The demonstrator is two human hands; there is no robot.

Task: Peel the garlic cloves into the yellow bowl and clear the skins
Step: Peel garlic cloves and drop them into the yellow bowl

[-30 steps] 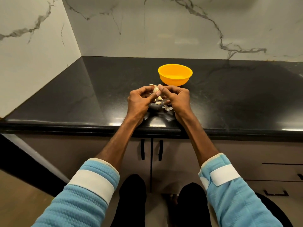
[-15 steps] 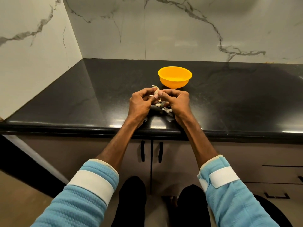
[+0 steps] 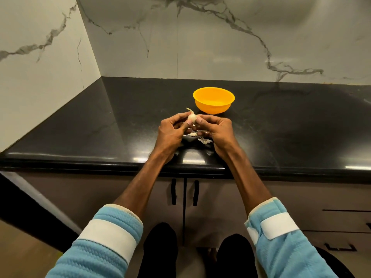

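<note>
While both hands, left hand [image 3: 172, 133] and right hand [image 3: 217, 131], pinch the garlic [image 3: 191, 117], skins [image 3: 203, 140] below lie half hidden.

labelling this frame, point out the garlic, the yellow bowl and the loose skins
garlic [image 3: 191, 117], head view, on its pale rounded body
yellow bowl [image 3: 212, 108], head view, on the front outer wall
loose skins [image 3: 203, 140], head view, middle of the pale heap
</note>
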